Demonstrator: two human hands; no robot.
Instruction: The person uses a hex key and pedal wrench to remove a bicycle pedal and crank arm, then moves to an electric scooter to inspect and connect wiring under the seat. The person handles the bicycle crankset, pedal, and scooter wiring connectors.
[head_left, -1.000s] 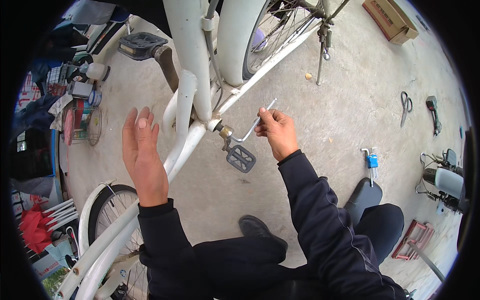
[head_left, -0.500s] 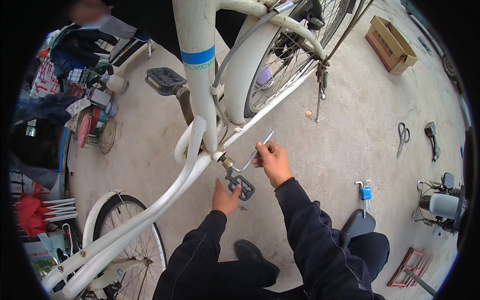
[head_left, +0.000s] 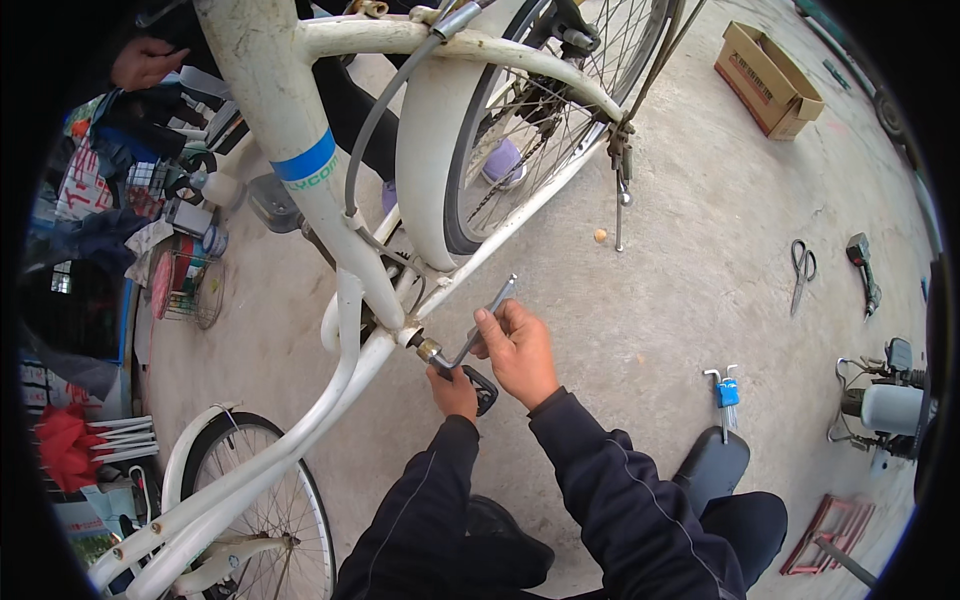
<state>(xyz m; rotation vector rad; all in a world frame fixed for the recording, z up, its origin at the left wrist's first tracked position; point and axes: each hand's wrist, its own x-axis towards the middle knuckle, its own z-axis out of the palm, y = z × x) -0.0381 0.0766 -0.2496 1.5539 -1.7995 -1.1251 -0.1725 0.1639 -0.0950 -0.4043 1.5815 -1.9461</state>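
Observation:
A white bicycle frame (head_left: 330, 395) runs diagonally across the head view. My right hand (head_left: 520, 355) pinches the long arm of a silver hex key (head_left: 478, 325). The short end of the key meets the brass-coloured end of the crank arm (head_left: 430, 350), beside the frame's bottom bracket. Just below, my left hand (head_left: 456, 394) is closed around the crank arm, which it mostly covers. A black pedal (head_left: 486, 390) shows between the two hands, partly hidden by them.
Another person's hand (head_left: 148, 63) is at upper left, beyond the bike. On the concrete to the right lie scissors (head_left: 801, 275), a power tool (head_left: 863, 272), a cardboard box (head_left: 768, 80) and a red metal frame (head_left: 828, 535). A blue-held hex key set (head_left: 727, 392) rests on a black saddle (head_left: 715, 465).
My left hand has closed on the crank arm from just beside the pedal. My right hand and the hex key have swung left and lower. The bicycle frame leans further left in view.

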